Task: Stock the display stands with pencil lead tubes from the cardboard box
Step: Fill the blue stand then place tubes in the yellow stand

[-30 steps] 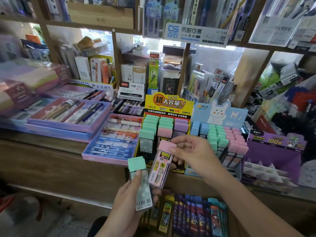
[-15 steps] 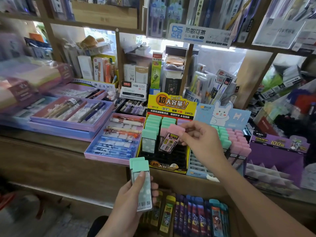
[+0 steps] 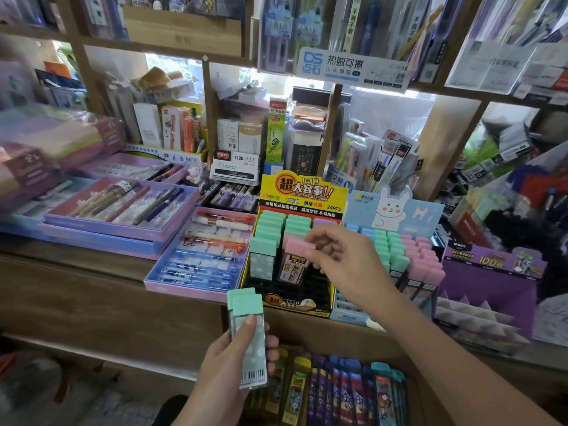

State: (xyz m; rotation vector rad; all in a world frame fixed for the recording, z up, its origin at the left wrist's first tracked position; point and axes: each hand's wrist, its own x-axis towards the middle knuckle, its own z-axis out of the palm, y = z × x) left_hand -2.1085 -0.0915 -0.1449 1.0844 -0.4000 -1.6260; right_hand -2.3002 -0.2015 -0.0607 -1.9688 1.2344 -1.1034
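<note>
My right hand (image 3: 344,259) pinches the cap of a pink-capped lead tube (image 3: 296,259), whose lower end is in the black slots of the yellow display stand (image 3: 302,192). Green-capped tubes (image 3: 270,232) fill the stand's left and back rows. My left hand (image 3: 233,361) grips two green-capped lead tubes (image 3: 247,330) upright, below the shelf edge. The cardboard box (image 3: 412,395) sits at the bottom, with several yellow, purple and teal tubes standing in it.
A blue rabbit display stand (image 3: 396,210) with green and pink tubes stands to the right, and a purple stand (image 3: 491,281) beyond it. Trays of pens (image 3: 123,207) lie on the wooden shelf (image 3: 92,265) to the left. Upper shelves are crowded with stationery.
My right hand carried the pink-capped tube up from beside my left hand and lowered it into the yellow stand. My left hand stayed low with the green-capped tubes.
</note>
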